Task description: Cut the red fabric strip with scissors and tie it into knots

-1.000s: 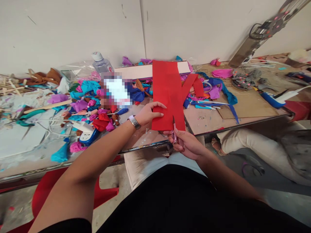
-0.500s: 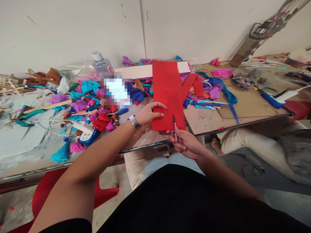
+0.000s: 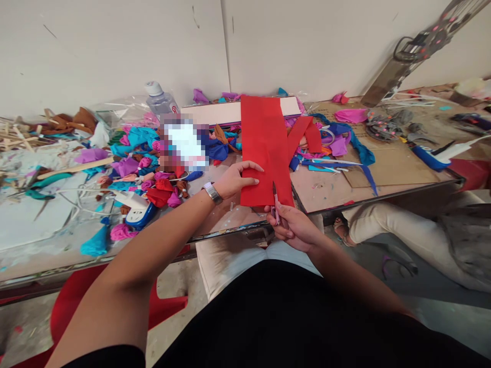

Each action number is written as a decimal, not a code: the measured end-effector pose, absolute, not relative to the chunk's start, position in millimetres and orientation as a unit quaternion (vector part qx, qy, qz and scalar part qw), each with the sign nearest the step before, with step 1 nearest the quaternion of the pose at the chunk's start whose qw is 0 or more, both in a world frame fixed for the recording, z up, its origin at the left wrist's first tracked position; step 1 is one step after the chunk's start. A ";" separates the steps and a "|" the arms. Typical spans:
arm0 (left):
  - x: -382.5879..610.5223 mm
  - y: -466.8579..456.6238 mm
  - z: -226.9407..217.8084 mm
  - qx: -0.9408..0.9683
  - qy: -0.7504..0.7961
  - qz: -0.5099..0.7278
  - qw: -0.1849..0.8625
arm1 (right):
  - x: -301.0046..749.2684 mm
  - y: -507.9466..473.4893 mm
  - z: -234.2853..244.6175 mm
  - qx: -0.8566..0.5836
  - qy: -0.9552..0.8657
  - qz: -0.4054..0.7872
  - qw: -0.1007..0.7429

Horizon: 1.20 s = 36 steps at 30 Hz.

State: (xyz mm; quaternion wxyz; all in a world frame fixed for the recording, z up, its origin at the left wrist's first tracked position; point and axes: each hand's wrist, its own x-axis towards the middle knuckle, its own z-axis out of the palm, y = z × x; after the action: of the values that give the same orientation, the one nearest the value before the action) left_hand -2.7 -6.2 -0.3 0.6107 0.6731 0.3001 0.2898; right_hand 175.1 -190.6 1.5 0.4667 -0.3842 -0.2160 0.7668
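Shirt (image 3: 276, 317), black, fills the bottom of the view, with pale trousers (image 3: 230, 255) just beyond it and a red chair (image 3: 76, 301) low on the left. At the table's near edge, the right hand (image 3: 293, 225) has its fingers curled round the handles of pink scissors (image 3: 275, 209). Their blades point away from the body, in a slit in the red cloth (image 3: 263, 133); I cannot tell whether they are parted. The left hand (image 3: 238, 179) rests on the cloth's left side, thumb and forefinger apart, its other fingers largely hidden. A watch (image 3: 212, 192) circles that wrist.

The cloth lies lengthwise on the table (image 3: 322, 191), from near its front edge back over a pale board (image 3: 215, 112). To the right, beneath the table, shows another person's leg (image 3: 399, 222).

Left of the hands stand a socket block (image 3: 140, 212) and a heap of coloured scraps (image 3: 153, 179), with green-handled pliers (image 3: 44, 186) farther left. A folded red strip (image 3: 307, 133) lies right of the cloth, then cardboard (image 3: 387, 163). Behind the heap is a bottle (image 3: 161, 102); the wall (image 3: 115, 46) closes the view.
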 end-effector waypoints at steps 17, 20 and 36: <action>-3.2 -6.1 -0.3 0.672 0.303 0.286 0.612 | 171.0 -189.5 1.1 -0.382 -0.211 0.763 0.477; -3.3 -6.2 -1.4 0.670 0.303 0.287 0.615 | 170.8 -190.3 2.4 -0.382 -0.210 0.763 0.476; -2.0 -6.3 1.3 0.663 0.299 0.289 0.622 | 172.6 -192.5 -0.6 -0.367 -0.209 0.765 0.487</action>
State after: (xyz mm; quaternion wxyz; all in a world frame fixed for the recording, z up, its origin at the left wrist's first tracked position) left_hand -2.0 -6.3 1.3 0.6224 0.6634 0.2988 0.2886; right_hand 172.6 -192.5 -0.6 0.4870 -0.3667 -0.2089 0.7647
